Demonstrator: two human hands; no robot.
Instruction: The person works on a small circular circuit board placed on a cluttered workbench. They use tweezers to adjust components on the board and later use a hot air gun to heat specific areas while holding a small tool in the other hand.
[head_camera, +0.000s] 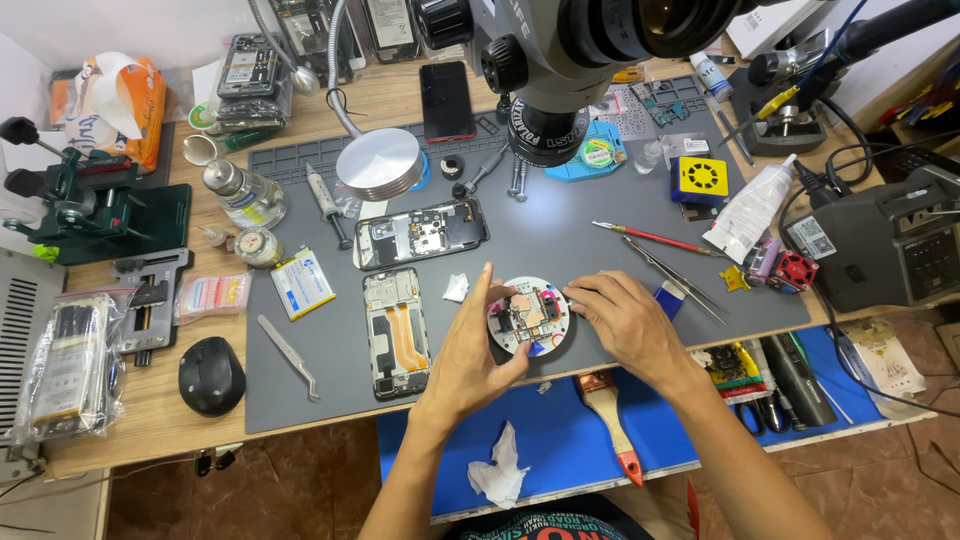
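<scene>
Both my hands meet over a round white holder disc (530, 318) that carries a small circuit board (532, 308) on the grey work mat (560, 240). My left hand (470, 350) cups the disc's left edge with thumb and fingers. My right hand (622, 318) rests on its right edge, fingertips touching the rim. Two opened phone bodies lie to the left: one (396, 330) upright beside my left hand, one (420, 234) lying sideways above it.
A microscope head (560, 60) hangs over the mat's far part, with a round lamp (380, 165) beside it. Tweezers (288, 355), a battery (302, 284), a brush (608, 418), a red-handled tool (655, 238), a solder station (890, 250) and a black mouse (211, 375) surround the spot.
</scene>
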